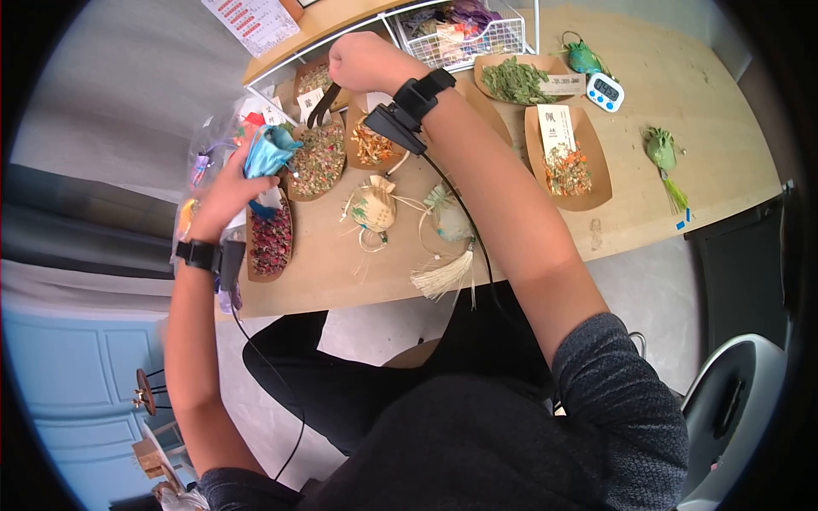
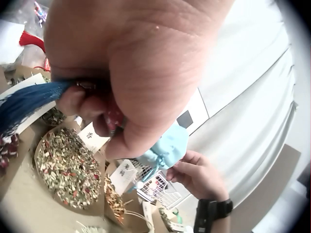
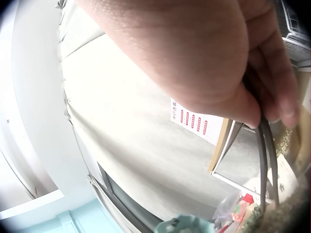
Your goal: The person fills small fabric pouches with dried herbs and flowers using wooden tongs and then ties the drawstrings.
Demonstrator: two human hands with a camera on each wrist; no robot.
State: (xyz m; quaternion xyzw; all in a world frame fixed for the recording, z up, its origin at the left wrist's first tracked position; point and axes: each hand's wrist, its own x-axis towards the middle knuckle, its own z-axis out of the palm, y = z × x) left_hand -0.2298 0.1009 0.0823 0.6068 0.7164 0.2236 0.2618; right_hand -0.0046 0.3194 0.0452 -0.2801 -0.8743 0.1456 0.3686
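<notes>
At the left of the head view, my left hand [image 1: 223, 196] holds a light blue cloth pouch [image 1: 273, 150] with its gathered mouth spread wide. A dark blue tassel [image 2: 34, 104] hangs below that hand's fingers in the left wrist view. My right hand [image 1: 366, 65] pinches dark tongs [image 3: 263, 158] between thumb and fingers. Their two slim arms point down, with the tips close over a paper tray of mixed dried herbs [image 1: 317, 162]. In the right wrist view the pouch's ruffled mouth [image 3: 184, 224] shows at the bottom edge, left of the tongs.
Paper trays hold dried rosebuds [image 1: 271, 243], orange-brown shavings [image 1: 375, 146], green leaves [image 1: 515, 82] and orange petals [image 1: 569, 175]. A beige pouch [image 1: 371, 207] and a tasselled pale green pouch [image 1: 450, 215] lie near the front edge. A wire basket [image 1: 464, 38] and timer [image 1: 605, 92] stand behind.
</notes>
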